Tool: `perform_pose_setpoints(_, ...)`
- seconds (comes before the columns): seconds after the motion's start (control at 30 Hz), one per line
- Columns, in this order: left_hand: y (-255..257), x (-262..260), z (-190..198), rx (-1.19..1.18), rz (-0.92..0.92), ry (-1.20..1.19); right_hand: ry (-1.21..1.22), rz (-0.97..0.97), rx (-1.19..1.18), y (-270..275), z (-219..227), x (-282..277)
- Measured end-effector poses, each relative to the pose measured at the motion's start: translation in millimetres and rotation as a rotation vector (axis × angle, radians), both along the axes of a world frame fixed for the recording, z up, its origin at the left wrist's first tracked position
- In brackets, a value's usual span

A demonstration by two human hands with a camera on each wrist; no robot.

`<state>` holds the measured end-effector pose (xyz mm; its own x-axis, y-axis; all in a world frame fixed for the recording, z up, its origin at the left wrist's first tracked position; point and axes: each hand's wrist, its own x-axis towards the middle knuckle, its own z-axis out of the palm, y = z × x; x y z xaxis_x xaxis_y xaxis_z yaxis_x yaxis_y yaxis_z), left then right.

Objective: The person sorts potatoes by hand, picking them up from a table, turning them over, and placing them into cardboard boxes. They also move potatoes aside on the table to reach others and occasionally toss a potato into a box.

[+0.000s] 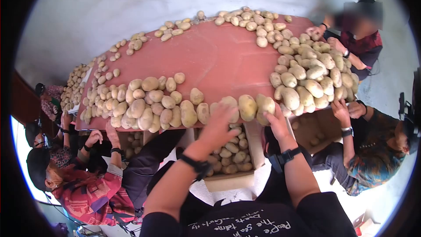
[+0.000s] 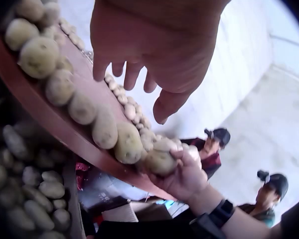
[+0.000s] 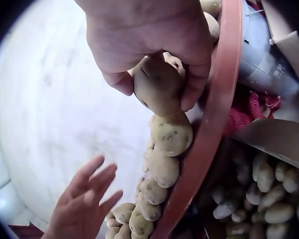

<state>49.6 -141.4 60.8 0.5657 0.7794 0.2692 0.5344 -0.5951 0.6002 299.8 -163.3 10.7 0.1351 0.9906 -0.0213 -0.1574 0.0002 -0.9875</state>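
Note:
Along the near edge of a red table (image 1: pixel 210 61) runs a row of potatoes (image 1: pixel 189 114). My right hand (image 1: pixel 278 123) grips a potato (image 3: pixel 157 85) at the right end of that row, thumb on one side and fingers on the other. Next to it lies another potato (image 1: pixel 247 107). My left hand (image 1: pixel 218 123) hovers over the row, its fingers extended and holding nothing; the left wrist view shows its palm (image 2: pixel 154 55) above the potatoes. Below the edge, between my knees, stands a cardboard box (image 1: pixel 230 183) with many potatoes inside.
A big potato heap (image 1: pixel 313 74) covers the table's right end, and another pile (image 1: pixel 127 101) lies at left. People sit close on both sides: one in a patterned red shirt (image 1: pixel 94 188), one in a floral shirt (image 1: pixel 377 162). Another person (image 1: pixel 362 39) works at the far right corner.

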Motion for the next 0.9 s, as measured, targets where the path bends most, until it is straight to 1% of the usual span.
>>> perform_pose_setpoints(0.03,13,23,-2,0.08,-0.003,0.071,0.009,0.023,0.007,2,-3,1)
perform_pose_setpoints(0.07,22,43,-7,0.151,-0.005,0.141,-0.006,0.004,-0.03,2,1,-1)
perform_pose_setpoints(0.13,38,77,-17,0.159,0.092,0.289,0.006,0.055,-0.109,5,-6,7)
perform_pose_setpoints(0.17,45,85,-20,0.074,0.106,0.369,0.005,0.074,-0.159,4,-2,10)
perform_pose_setpoints(0.2,50,93,-21,-0.013,0.115,0.445,0.018,0.086,-0.152,4,-4,13)
perform_pose_setpoints(0.23,54,95,-13,-0.101,0.123,0.52,0.018,0.097,-0.158,6,-2,14)
perform_pose_setpoints(0.27,62,96,-3,-0.278,0.062,0.595,0.018,0.107,-0.163,8,1,15)
perform_pose_setpoints(0.37,58,83,-19,-0.126,0.045,0.537,0.01,0.125,-0.19,10,1,17)
perform_pose_setpoints(0.47,57,42,-10,0.018,0.113,0.391,-0.011,0.124,-0.193,13,-6,20)
perform_pose_setpoints(0.5,60,25,-9,0.025,0.143,0.451,-0.022,0.125,-0.181,13,-9,21)
perform_pose_setpoints(0.57,65,-4,-13,0.029,0.197,0.566,-0.045,0.122,-0.176,10,-12,22)
perform_pose_setpoints(0.6,67,-10,-15,0.017,0.181,0.602,-0.057,0.123,-0.175,11,-9,21)
perform_pose_setpoints(0.67,73,-17,-17,0.003,0.153,0.67,-0.087,0.12,-0.177,12,-9,20)
perform_pose_setpoints(0.77,83,-13,-17,-0.105,0.1,0.704,-0.12,0.1,-0.187,13,-11,20)
perform_pose_setpoints(0.87,88,-12,-9,-0.187,0.059,0.693,-0.129,0.094,-0.19,12,-16,20)
perform_pose_setpoints(0.9,88,-18,-15,-0.173,0.038,0.55,-0.153,0.1,-0.187,13,-17,20)
